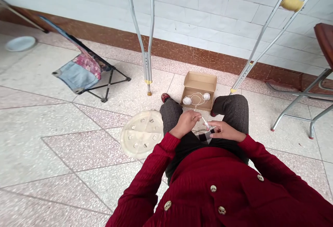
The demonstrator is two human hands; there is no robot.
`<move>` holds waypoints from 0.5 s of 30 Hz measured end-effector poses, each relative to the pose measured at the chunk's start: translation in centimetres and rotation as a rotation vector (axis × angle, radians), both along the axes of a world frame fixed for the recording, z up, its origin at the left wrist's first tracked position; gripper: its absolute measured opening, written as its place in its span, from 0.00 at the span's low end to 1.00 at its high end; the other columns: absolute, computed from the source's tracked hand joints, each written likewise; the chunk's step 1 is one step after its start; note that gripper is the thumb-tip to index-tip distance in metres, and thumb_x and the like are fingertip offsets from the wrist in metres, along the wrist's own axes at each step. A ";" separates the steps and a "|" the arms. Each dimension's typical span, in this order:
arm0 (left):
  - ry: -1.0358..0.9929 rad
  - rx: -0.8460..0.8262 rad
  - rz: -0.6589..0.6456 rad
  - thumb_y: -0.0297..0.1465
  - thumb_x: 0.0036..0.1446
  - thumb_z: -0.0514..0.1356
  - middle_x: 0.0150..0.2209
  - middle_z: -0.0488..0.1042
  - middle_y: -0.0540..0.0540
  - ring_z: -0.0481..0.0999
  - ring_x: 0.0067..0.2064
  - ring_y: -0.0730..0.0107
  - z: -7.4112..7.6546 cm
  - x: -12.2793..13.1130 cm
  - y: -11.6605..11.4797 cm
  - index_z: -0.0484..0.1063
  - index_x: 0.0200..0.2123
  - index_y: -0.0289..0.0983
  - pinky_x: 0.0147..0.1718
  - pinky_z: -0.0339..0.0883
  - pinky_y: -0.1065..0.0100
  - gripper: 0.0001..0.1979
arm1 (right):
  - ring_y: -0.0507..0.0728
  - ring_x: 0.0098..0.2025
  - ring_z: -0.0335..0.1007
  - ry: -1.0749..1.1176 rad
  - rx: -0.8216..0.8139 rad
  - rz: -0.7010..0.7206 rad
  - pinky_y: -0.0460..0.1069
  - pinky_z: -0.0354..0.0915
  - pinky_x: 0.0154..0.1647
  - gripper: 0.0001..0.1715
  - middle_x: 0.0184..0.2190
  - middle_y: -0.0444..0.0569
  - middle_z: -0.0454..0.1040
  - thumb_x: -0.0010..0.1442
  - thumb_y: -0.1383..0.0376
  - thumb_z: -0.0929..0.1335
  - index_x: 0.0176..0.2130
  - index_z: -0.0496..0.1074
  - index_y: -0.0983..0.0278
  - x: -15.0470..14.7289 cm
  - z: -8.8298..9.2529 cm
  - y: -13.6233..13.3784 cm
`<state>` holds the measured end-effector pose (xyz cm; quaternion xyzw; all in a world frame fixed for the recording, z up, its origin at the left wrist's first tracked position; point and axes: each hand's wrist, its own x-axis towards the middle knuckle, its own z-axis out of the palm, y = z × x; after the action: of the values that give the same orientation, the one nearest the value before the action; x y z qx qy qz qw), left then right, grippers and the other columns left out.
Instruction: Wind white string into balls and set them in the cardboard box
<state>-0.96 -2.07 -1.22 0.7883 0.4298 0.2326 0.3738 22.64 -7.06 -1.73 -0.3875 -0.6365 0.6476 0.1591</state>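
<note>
Both hands are above my lap, in front of a red knitted cardigan. My left hand [187, 122] is closed in a pinch around white yarn [204, 120] that runs taut towards the other hand. A thin tool may also be in its fingers, but it is too small to tell. My right hand [225, 131] is closed on a small white bunch of the same yarn, with the fingertips pointing left. Beyond my hands, an open cardboard box [199, 77] holds two white yarn balls [187, 100], with strands trailing out towards me. Below the fingers lies a black-and-white checked cloth [205, 136].
A round cream mat [139, 140] with cut-out holes lies left of my legs. Two crutches [147, 60] lean against the tiled wall. A folding chair [80, 71] stands left, a metal-legged stool [299, 105] right. A pale basin [20, 43] sits far left.
</note>
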 end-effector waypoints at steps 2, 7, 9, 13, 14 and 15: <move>-0.093 -0.089 0.014 0.36 0.64 0.52 0.26 0.73 0.49 0.70 0.32 0.69 -0.2 0.6 0.2 0.72 0.25 0.35 0.36 0.61 0.69 0.18 | 0.44 0.24 0.55 0.137 -0.118 -0.005 0.42 0.54 0.23 0.39 0.47 0.48 0.69 0.56 0.60 0.72 0.63 0.61 0.57 -0.5 1.8 0.1; -0.177 -0.308 0.049 0.39 0.64 0.52 0.24 0.72 0.50 0.67 0.28 0.73 -1.5 2.3 -2.1 0.73 0.25 0.34 0.32 0.59 0.72 0.21 | 0.45 0.27 0.57 0.306 -0.126 -0.162 0.42 0.60 0.25 0.43 0.53 0.51 0.66 0.55 0.61 0.72 0.65 0.57 0.55 -1.0 2.7 2.2; -0.151 -0.354 0.012 0.38 0.63 0.52 0.22 0.71 0.51 0.66 0.26 0.74 -1.9 2.5 -3.2 0.74 0.24 0.34 0.30 0.58 0.72 0.20 | 0.45 0.27 0.58 0.223 -0.053 -0.200 0.43 0.61 0.25 0.46 0.57 0.52 0.64 0.54 0.62 0.72 0.67 0.54 0.53 -1.0 1.3 3.0; -0.074 -0.280 -0.024 0.36 0.63 0.53 0.23 0.72 0.51 0.69 0.28 0.73 -1.2 1.5 -3.6 0.74 0.24 0.34 0.33 0.61 0.71 0.19 | 0.46 0.26 0.59 -0.121 0.120 -0.217 0.44 0.61 0.26 0.47 0.57 0.55 0.66 0.49 0.66 0.74 0.65 0.60 0.59 -1.0 -1.8 3.0; -0.055 -0.224 -0.026 0.35 0.63 0.53 0.24 0.73 0.51 0.69 0.29 0.72 -0.9 1.1 -3.2 0.74 0.24 0.35 0.36 0.62 0.70 0.18 | 0.46 0.26 0.60 -0.172 0.126 -0.194 0.44 0.61 0.26 0.45 0.55 0.56 0.68 0.47 0.66 0.74 0.63 0.63 0.61 -1.0 -2.1 2.6; -0.041 -0.163 -0.027 0.35 0.63 0.53 0.25 0.73 0.51 0.70 0.30 0.72 -0.5 0.8 -2.7 0.74 0.24 0.36 0.41 0.63 0.68 0.17 | 0.47 0.26 0.60 -0.186 0.100 -0.154 0.44 0.61 0.26 0.44 0.53 0.56 0.70 0.47 0.66 0.74 0.62 0.65 0.63 -1.0 -2.1 2.0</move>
<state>-0.20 -4.81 -1.71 0.7563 0.4288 0.2077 0.4483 21.60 -5.05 -3.85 -0.4852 -0.6482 0.5624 0.1678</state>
